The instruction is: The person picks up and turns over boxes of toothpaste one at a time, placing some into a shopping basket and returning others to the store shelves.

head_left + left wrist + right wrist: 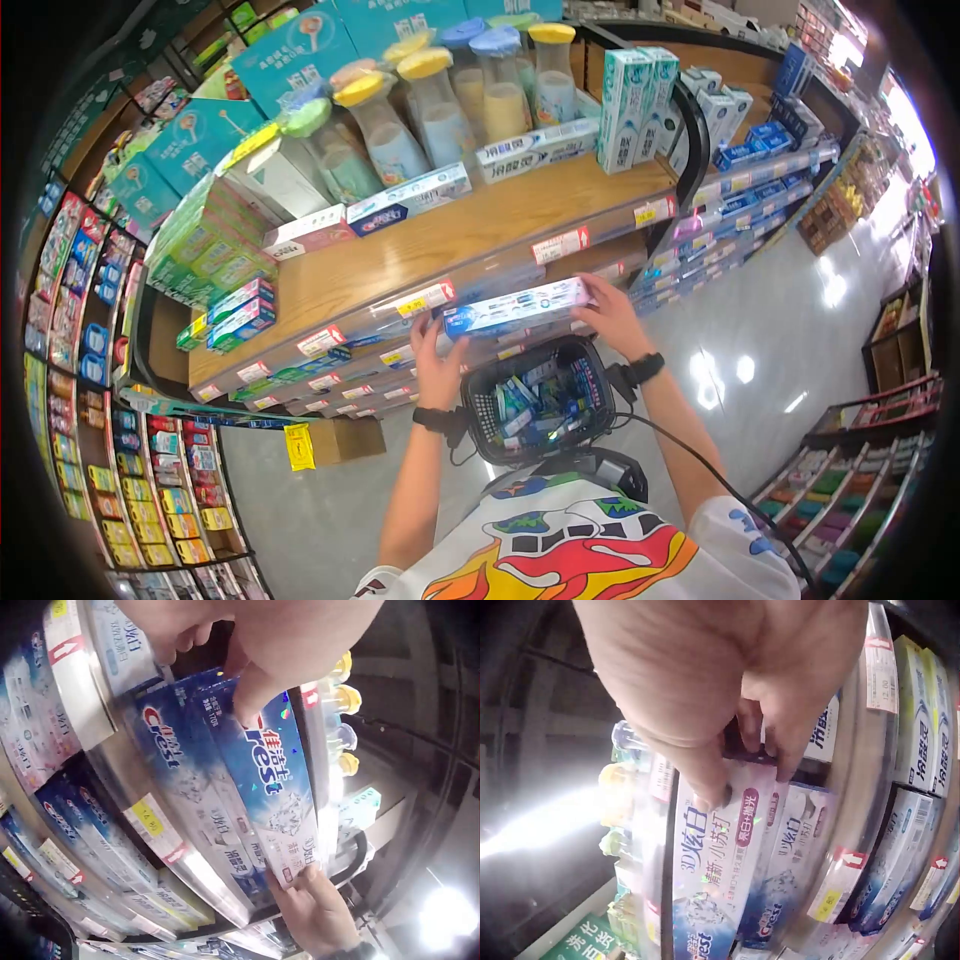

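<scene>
A long blue and white Crest toothpaste box point(515, 308) is held level between both hands, in front of the shelf edge. The left hand point(436, 362) grips its blue end; in the left wrist view the left thumb lies on the front of the box point(281, 787). At the pale end, the right hand point(612, 318) pinches the box, its thumb on the printed face point(718, 847) in the right wrist view. Similar Crest boxes point(176, 761) stand on the shelf right beside the held one.
Below the hands is a dark basket point(480, 408) with many small packages. The wooden shelf top point(420, 255) carries toothpaste boxes point(410, 198), lidded jugs point(435, 110) and green boxes point(215, 240). A cardboard box point(345, 440) stands on the floor.
</scene>
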